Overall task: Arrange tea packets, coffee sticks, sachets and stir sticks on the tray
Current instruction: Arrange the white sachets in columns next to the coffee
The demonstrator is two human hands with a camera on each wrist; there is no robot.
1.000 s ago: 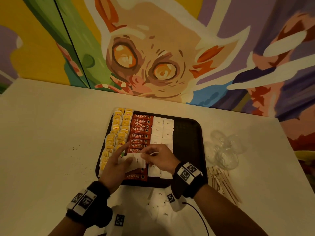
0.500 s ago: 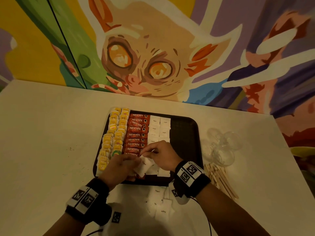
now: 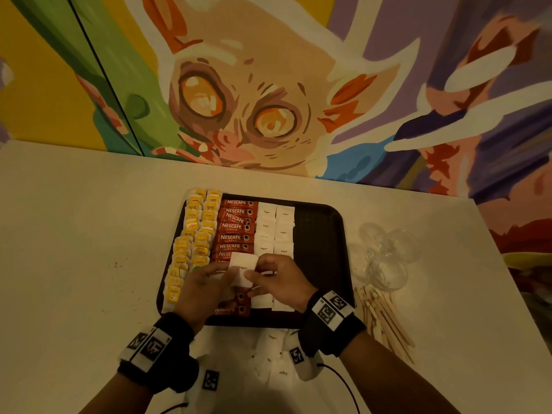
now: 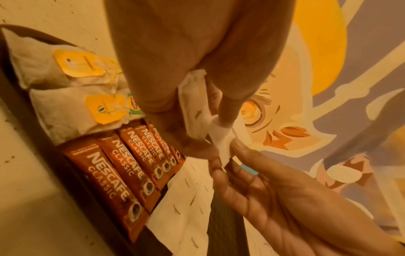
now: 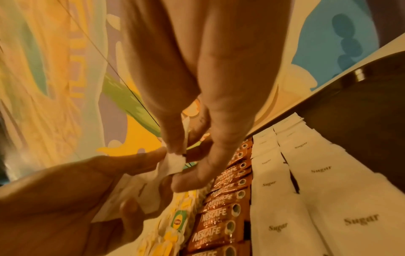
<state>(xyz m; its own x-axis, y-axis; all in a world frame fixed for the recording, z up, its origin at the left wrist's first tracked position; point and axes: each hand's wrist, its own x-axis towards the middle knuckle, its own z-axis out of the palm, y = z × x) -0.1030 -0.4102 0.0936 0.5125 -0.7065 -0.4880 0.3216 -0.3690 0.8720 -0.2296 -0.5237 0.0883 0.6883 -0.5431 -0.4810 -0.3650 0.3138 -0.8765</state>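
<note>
A white sugar sachet point(image 3: 243, 268) is held above the near half of the tray point(image 3: 321, 234), pinched between both hands. The left hand point(image 3: 206, 289) grips a small bundle of sachets, with thumb and fingers curled round it; the right hand point(image 3: 279, 282) pinches the corner of the top sachet between thumb and forefinger (the left wrist view shows this pinch most clearly, at the sachet's edge). On the tray, three groups lie in columns running from far edge to near edge: tea packets point(image 3: 195, 237) with yellow tags in two rows at the left, red coffee sticks point(image 3: 237, 227) marked "Nescafe Classic" beside them, and white sugar sachets on the tray point(image 3: 274, 228) in two rows just right of the coffee sticks. The right part of the tray is bare dark surface. The tray rests on a pale desk point(image 3: 74, 234). Loose sachets point(image 3: 273, 354) lie on the desk just in front of the tray, between the two wrists. Wooden stir sticks point(image 3: 385, 318) lie in a loose heap on the desk, right of the tray. Clear glass cups point(image 3: 386, 258) stand just beyond the stir sticks. A painted mural point(image 3: 268, 85) covers the wall behind the desk.
</note>
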